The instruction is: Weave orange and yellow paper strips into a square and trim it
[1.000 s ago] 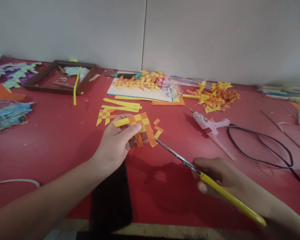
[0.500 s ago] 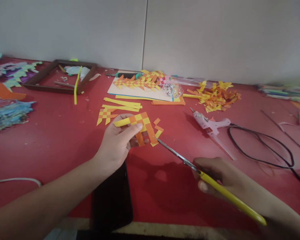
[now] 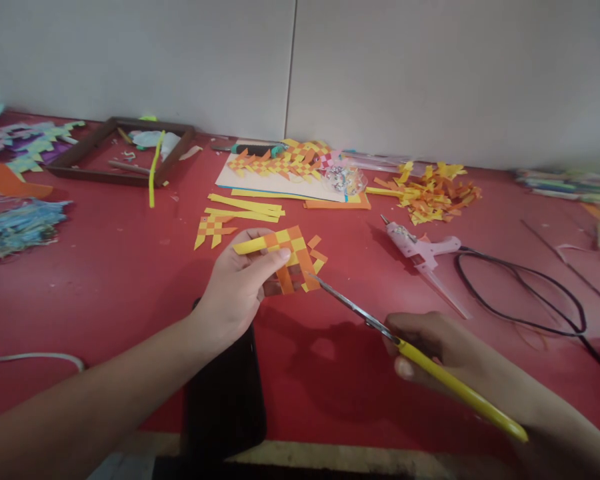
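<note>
My left hand (image 3: 240, 287) pinches a woven paper piece (image 3: 291, 244) of orange and yellow strips, the thumb on top and the fingers behind it. Loose strip ends stick out to the left and downward. In my right hand (image 3: 430, 347) are scissors (image 3: 363, 315) with yellow handles, their tips at the lower end of an orange strip on the piece. Small orange and yellow paper scraps (image 3: 319, 256) lie just right of the woven piece. Behind my left hand lies another woven paper piece (image 3: 211, 231), near yellow paper strips (image 3: 245, 210).
A pink glue gun (image 3: 417, 247) with a black cord (image 3: 520, 323) lies at right. A heap of paper clippings (image 3: 433, 192) and a white board (image 3: 280, 183) bearing woven pieces sit farther back. A wooden frame (image 3: 120, 179) is at back left. A black phone (image 3: 225, 393) lies at the front edge.
My left hand has shifted slightly right with the woven paper piece. The scissors have moved very little, and their tips stay at the orange strip.
</note>
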A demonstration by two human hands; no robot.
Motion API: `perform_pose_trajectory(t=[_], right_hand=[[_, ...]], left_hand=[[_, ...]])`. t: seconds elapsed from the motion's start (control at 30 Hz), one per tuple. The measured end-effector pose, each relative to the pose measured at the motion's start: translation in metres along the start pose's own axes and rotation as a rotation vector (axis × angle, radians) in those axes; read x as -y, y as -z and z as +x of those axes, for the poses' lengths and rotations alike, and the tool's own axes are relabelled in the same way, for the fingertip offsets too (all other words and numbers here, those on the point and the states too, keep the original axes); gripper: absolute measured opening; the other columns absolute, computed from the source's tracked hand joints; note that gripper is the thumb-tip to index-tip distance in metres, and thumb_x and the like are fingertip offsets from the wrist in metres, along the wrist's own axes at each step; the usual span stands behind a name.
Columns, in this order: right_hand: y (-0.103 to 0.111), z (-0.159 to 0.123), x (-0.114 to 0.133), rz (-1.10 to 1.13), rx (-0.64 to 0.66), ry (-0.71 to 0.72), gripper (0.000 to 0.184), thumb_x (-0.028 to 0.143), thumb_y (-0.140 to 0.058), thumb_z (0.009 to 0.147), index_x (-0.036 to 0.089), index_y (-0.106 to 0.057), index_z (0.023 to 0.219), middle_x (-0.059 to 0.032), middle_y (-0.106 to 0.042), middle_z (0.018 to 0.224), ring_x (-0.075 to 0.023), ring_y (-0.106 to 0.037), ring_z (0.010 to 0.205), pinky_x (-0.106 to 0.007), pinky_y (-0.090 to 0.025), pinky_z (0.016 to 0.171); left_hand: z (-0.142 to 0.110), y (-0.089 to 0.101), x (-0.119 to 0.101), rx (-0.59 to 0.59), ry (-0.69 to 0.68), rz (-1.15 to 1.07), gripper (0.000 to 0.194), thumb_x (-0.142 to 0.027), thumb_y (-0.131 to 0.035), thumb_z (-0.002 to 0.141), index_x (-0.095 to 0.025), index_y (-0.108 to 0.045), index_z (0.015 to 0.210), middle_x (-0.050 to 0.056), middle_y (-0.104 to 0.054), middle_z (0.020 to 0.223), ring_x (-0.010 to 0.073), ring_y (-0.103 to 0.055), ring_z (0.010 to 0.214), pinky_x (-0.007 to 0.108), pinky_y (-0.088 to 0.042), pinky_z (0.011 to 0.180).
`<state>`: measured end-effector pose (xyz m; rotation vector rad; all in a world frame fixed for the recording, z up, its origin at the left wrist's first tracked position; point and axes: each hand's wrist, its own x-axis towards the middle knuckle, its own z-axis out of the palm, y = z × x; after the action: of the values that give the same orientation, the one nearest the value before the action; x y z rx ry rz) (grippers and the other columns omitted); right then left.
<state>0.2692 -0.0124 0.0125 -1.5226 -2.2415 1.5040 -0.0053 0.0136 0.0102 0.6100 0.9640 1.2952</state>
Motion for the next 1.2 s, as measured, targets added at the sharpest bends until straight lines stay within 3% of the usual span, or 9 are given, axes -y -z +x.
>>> perform_pose_trajectory(t=[1.2], right_hand=[[-0.0022,0.0019,-0.0023,0.060,-0.004,-0.067,0.046,0.058,-0.067,0.079,0.020,-0.045,0.065,0.0065,-0.030,0.060,-0.0082,-0.025,0.055,-0.023,-0.022,0.046]], left_hand=[[0.0025,0.0032,0.0012,0.004,0.008,0.026,0.031,-0.017,-0.078,0.074,-0.021,-0.053,0.092,-0.005,-0.065,0.072,0.0190,-0.072,0.070,0.032,-0.063,0.059]])
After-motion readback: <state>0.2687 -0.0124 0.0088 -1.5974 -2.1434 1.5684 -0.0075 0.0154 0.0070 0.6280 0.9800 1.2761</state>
